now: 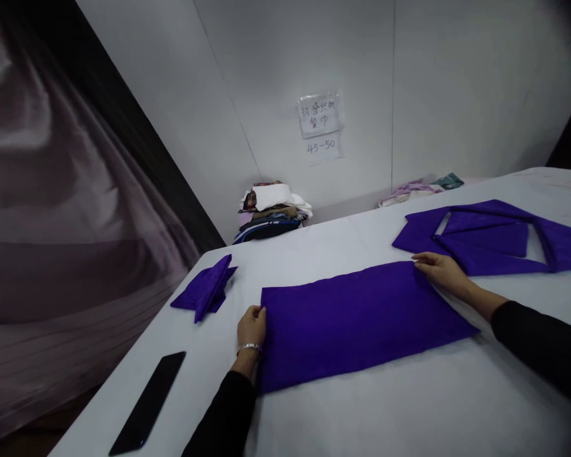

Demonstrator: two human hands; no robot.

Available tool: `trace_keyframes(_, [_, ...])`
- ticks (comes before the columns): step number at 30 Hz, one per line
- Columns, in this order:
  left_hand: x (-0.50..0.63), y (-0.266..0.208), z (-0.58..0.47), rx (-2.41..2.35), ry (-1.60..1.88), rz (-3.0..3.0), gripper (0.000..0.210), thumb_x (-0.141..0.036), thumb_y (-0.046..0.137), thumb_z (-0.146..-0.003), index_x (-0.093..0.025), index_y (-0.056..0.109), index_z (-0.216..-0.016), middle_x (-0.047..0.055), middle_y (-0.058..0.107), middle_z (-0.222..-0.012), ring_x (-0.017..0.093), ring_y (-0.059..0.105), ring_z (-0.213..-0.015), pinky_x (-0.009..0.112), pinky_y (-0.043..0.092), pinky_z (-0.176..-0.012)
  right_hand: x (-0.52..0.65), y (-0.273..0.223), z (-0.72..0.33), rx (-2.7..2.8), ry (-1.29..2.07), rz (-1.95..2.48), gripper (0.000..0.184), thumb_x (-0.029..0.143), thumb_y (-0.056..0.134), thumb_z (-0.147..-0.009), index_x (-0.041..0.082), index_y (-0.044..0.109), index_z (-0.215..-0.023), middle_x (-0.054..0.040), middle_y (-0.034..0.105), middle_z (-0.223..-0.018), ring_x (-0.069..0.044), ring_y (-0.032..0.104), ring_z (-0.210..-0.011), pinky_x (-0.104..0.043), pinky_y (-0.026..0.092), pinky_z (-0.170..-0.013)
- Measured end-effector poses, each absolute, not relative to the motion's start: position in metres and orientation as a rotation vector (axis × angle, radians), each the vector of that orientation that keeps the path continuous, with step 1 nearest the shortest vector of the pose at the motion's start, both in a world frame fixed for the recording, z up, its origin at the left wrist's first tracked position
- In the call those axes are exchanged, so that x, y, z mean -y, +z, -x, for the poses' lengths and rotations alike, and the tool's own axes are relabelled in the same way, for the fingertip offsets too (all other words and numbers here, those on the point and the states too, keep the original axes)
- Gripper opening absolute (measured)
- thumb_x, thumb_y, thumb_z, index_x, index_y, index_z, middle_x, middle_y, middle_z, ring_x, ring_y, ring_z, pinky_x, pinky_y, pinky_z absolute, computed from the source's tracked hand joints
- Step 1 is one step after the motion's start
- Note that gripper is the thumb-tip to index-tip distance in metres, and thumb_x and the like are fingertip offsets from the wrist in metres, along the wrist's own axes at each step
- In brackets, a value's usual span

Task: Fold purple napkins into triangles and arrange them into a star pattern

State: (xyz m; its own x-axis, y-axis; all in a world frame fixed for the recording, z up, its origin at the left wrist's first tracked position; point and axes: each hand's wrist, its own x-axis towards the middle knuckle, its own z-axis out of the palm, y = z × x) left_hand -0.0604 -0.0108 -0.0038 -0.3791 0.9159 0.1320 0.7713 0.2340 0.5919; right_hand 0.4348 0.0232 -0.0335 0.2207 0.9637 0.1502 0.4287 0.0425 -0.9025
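A purple cloth napkin (347,324) lies spread as a long rectangle on the white table, its right end slanting to a point. My left hand (252,329), with a silver bracelet at the wrist, pinches the napkin's left edge near the upper corner. At the upper right corner, my right hand (440,271) holds the edge between thumb and fingers. Left of the napkin stands a folded purple napkin (209,289) with pointed flaps. Beyond my right hand lie more purple napkins (485,238), loosely overlapping.
A black phone-like slab (148,403) rests near the table's left edge. Behind the table are a pile of folded clothes (273,212) and other fabrics (416,189). A paper sign (321,117) hangs on the wall; a draped curtain (66,222) fills the left.
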Motion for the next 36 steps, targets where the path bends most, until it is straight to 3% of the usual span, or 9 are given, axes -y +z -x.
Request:
trace_keyframes(9, [0.014,-0.002,0.054,-2.405,0.62,-1.602,0.013,-0.035,0.053,-0.073,-0.024,0.061,-0.073,0.006,0.067,-0.072,0.027,0.062,-0.073,0.032,0.04,-0.06,-0.023,-0.04,-0.433,1.498,0.601,1.634,0.025,0.031,0.055,-0.07,0.021,0.064,-0.09,-0.0046,0.069,-0.079,-0.023,0.063,-0.073,-0.032,0.048,-0.064])
trace_keyframes(15, [0.014,0.004,0.057,-2.406,0.595,-1.629,0.019,-0.038,0.053,-0.075,-0.024,0.061,-0.084,0.006,0.068,-0.076,0.026,0.063,-0.075,0.032,0.042,-0.061,-0.026,-0.036,-0.437,1.685,0.474,1.719,0.025,0.027,0.053,-0.071,0.022,0.065,-0.092,-0.0071,0.068,-0.084,-0.027,0.063,-0.076,-0.037,0.048,-0.069])
trace_keyframes(18, [0.017,0.01,0.064,-2.389,0.63,-1.671,0.031,-0.043,0.048,-0.079,-0.02,0.058,-0.097,0.007,0.068,-0.087,0.024,0.063,-0.078,0.033,0.045,-0.066,-0.017,-0.024,-0.433,1.727,0.369,1.733,0.029,0.026,0.054,-0.07,0.022,0.065,-0.096,-0.0091,0.066,-0.093,-0.03,0.063,-0.079,-0.04,0.048,-0.072])
trace_keyframes(21, [0.031,0.014,0.055,-2.342,0.683,-1.764,0.037,-0.04,0.043,-0.082,-0.017,0.054,-0.108,0.011,0.062,-0.108,0.022,0.061,-0.088,0.034,0.045,-0.078,0.007,-0.013,-0.406,1.866,0.325,1.568,0.032,0.03,0.053,-0.075,0.022,0.063,-0.104,-0.0094,0.062,-0.11,-0.032,0.058,-0.098,-0.042,0.045,-0.086])
trace_keyframes(26, [0.074,0.006,0.0,-1.848,0.558,-2.282,0.049,-0.043,0.046,-0.083,-0.019,0.046,-0.125,0.011,0.045,-0.135,0.024,0.036,-0.127,0.042,0.027,-0.105,0.068,-0.017,-0.329,2.372,0.526,1.229,0.05,0.047,0.045,-0.085,0.028,0.045,-0.131,-0.0048,0.039,-0.14,-0.029,0.031,-0.129,-0.05,0.026,-0.105])
trace_keyframes(30, [0.098,-0.005,-0.015,-1.772,0.192,-2.316,0.067,-0.057,0.038,-0.083,-0.019,0.031,-0.137,0.009,0.025,-0.147,0.027,0.015,-0.136,0.049,0.011,-0.11,0.092,-0.036,-0.333,2.555,0.476,1.265,0.057,0.053,0.041,-0.085,0.035,0.03,-0.138,-0.0014,0.026,-0.146,-0.03,0.019,-0.133,-0.058,0.012,-0.106])
trace_keyframes(36, [0.112,-0.01,0.036,-2.052,0.011,-2.147,0.07,-0.058,0.03,-0.085,-0.014,0.024,-0.14,0.009,0.019,-0.148,0.025,0.01,-0.137,0.048,0.009,-0.11,0.093,-0.068,-0.447,2.327,0.177,1.702,0.058,0.056,0.037,-0.084,0.031,0.035,-0.137,-0.0061,0.031,-0.144,-0.033,0.024,-0.131,-0.059,0.02,-0.103])
